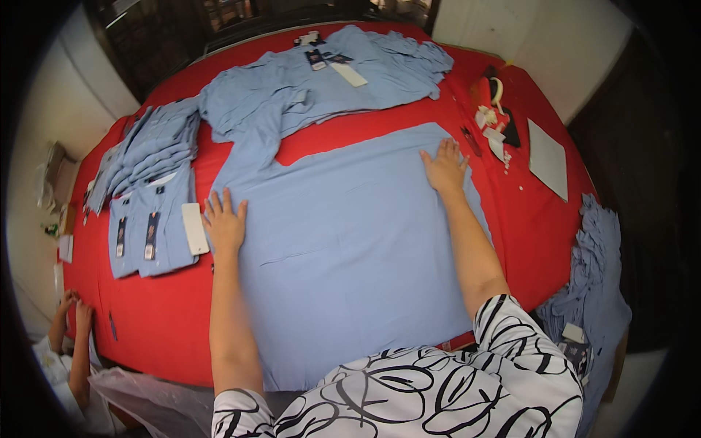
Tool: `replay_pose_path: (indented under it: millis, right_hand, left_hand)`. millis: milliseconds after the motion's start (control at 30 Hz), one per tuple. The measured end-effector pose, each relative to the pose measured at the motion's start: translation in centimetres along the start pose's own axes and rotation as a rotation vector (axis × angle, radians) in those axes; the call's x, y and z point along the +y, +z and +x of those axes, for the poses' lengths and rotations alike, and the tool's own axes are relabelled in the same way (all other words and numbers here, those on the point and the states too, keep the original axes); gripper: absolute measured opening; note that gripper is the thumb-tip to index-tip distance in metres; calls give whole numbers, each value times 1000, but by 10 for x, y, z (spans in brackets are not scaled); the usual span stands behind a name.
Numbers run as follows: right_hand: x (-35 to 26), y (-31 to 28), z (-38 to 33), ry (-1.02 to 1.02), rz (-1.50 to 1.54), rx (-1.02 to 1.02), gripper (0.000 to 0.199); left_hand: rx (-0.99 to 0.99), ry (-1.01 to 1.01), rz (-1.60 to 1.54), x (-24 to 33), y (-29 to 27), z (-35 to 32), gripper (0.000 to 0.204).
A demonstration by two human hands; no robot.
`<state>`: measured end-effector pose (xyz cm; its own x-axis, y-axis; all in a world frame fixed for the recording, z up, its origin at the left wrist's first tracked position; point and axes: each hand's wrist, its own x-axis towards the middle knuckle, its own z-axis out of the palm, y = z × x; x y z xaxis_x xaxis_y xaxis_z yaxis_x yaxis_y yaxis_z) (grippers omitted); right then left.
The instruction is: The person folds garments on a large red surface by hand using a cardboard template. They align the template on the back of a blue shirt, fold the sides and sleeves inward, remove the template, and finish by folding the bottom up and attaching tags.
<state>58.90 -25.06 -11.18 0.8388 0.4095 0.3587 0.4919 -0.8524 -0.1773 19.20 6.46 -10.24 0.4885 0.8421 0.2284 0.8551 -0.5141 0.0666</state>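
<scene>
The light-blue shirt (pixel 350 241) lies spread back-up across the red desk (pixel 168 321), its hem hanging over the near edge. It looks thin, soft and light; it would likely wrinkle and slide easily, so the side edges or shoulders seem the best places to take hold. The left hand (pixel 224 225) rests flat at the shirt's left edge, fingers (pixel 215 206) spread wide, gripping nothing. The right hand (pixel 444 168) presses palm-down near the upper right edge, fingers splayed too. Both forearms reach straight out from the person's patterned sleeves. Folded blue shirts (pixel 150 226) sit just left.
</scene>
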Motion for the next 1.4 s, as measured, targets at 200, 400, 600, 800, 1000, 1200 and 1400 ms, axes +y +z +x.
replay_pose_path:
  millis: [200, 400, 600, 800, 1000, 1200, 1400]
  right_hand:
    - [-3, -24, -10, -169, -93, 103, 64]
    - [226, -61, 86, 218, -155, 417, 65]
    - [280, -11, 115, 684, -110, -11, 90]
    - [349, -9, 122, 501, -163, -144, 67]
    - [390, -58, 140, 219, -337, 57, 36]
    - [287, -147, 147, 251, 104, 291, 32]
    - [44, -272, 17, -375, 1126, 136, 32]
  left_hand:
    - [-9, 4, -77, -12, -2, 8, 63]
    - [33, 195, -117, 15, -2, 14, 61]
    - [323, 78, -110, -23, -6, -5, 52]
    - [305, 315, -306, 13, -32, -64, 35]
    - [207, 118, -226, -34, -34, -116, 40]
    - [220, 276, -25, -76, -61, -135, 38]
    - [309, 159, -100, -79, -69, -155, 36]
